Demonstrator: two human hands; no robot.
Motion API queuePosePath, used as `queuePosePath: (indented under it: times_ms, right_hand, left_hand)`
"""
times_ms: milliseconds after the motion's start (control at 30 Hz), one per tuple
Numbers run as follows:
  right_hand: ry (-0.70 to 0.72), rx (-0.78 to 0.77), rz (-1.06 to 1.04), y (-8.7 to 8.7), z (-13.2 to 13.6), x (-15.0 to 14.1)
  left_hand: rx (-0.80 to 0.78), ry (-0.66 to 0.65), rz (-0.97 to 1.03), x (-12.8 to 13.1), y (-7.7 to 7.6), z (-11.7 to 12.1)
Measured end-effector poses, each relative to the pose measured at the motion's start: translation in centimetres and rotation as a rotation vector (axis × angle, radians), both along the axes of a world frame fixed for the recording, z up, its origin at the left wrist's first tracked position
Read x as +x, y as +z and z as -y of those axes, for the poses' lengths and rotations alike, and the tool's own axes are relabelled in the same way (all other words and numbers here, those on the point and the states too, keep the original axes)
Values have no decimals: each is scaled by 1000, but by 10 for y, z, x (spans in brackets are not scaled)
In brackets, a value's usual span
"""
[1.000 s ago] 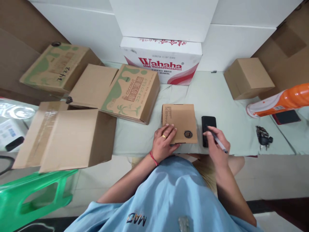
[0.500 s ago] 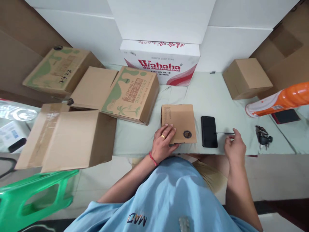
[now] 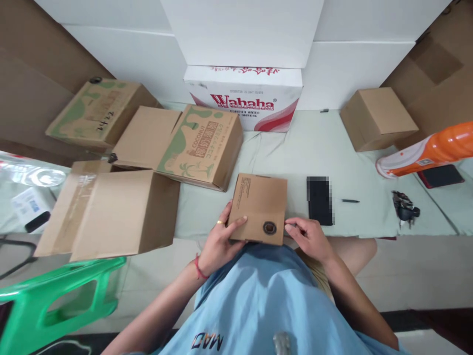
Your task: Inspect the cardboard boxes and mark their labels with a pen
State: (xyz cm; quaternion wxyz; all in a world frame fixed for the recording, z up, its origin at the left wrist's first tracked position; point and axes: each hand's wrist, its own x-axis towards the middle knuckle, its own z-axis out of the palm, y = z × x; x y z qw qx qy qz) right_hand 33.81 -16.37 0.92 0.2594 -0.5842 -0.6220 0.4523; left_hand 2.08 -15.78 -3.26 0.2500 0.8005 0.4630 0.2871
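Head view: a small carton (image 3: 258, 207) is held at the front edge of the bench (image 3: 288, 153), its near side reaching past that edge; whether it is lifted clear cannot be told. A dark round mark is printed near its lower right corner, and small lettering along its left side. Its left side is gripped by the left hand (image 3: 221, 236), with one digit laid on the top face. The fingers of the right hand (image 3: 308, 236) are bent and drawn close together at the carton's right edge; whether anything is pinched there cannot be told.

Just beyond the right hand a black phone (image 3: 320, 202), partly pixelated, is laid flat, with a pen (image 3: 350, 200) placed to its right. Farther right, keys (image 3: 405, 209) are set near an orange bottle (image 3: 428, 153), seen slanted, and a plain box (image 3: 379, 121) is placed behind. At the back, a white Wahaha box (image 3: 244, 101) is stood against white panels (image 3: 244, 29). To the left, a coconut box (image 3: 201, 148) is set beside an open box (image 3: 114, 212), below which a green stool (image 3: 62, 305) is partly seen.
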Motion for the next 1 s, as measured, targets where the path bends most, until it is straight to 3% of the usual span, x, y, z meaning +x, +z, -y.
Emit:
queuePosePath:
  times_ms: [167, 400, 500, 567, 667, 733, 833, 1000]
  right_hand:
    - [199, -217, -208, -1, 1, -23]
    - [412, -243, -365, -3, -23, -84]
    - [493, -151, -430, -5, -29, -105]
    - [468, -77, -455, -9, -40, -114]
    - [223, -32, -460, -17, -74, -118]
    - [88, -23, -437, -23, -109, -120]
    - [16, 1, -416, -29, -166, -131]
    - [103, 3, -349, -22, -228, -168]
  left_hand:
    - [-3, -12, -112, -50, 22, 43]
    - [44, 160, -206, -99, 42, 81]
    - [193, 336, -289, -113, 43, 84]
    - [348, 523, -314, -114, 40, 81]
    - [517, 651, -369, -101, 33, 79]
    - [597, 602, -407, -86, 27, 83]
    - [665, 407, -417, -62, 17, 89]
    - [593, 109, -472, -45, -6, 73]
